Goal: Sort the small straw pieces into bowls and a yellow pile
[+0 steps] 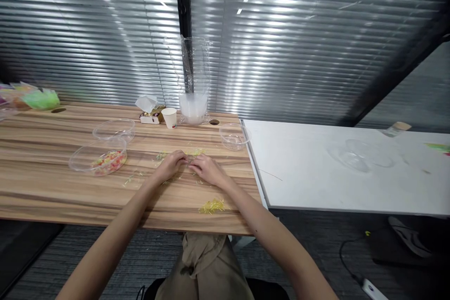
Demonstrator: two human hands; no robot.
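My left hand (172, 164) and my right hand (206, 168) meet low over the wooden table, fingertips bent inward and almost touching. Both are closed in a pinch. What sits between the fingertips is too small to make out. Around them lie scattered thin yellow-green pieces (194, 152), some partly hidden behind the hands. Closer to the front edge is a small heap of yellow stick-like pieces (212, 206). To the left of my left hand, a clear plastic bowl (79, 161) holds red, orange and yellow bits (109, 161).
Another clear bowl (114, 126) stands behind the filled one, and a third clear bowl (235, 138) at the right. A tissue box (151, 116), paper cup (170, 118) and bagged stack of white containers (194, 108) line the back. A white table (302, 183) adjoins, bearing clear lids (362, 154).
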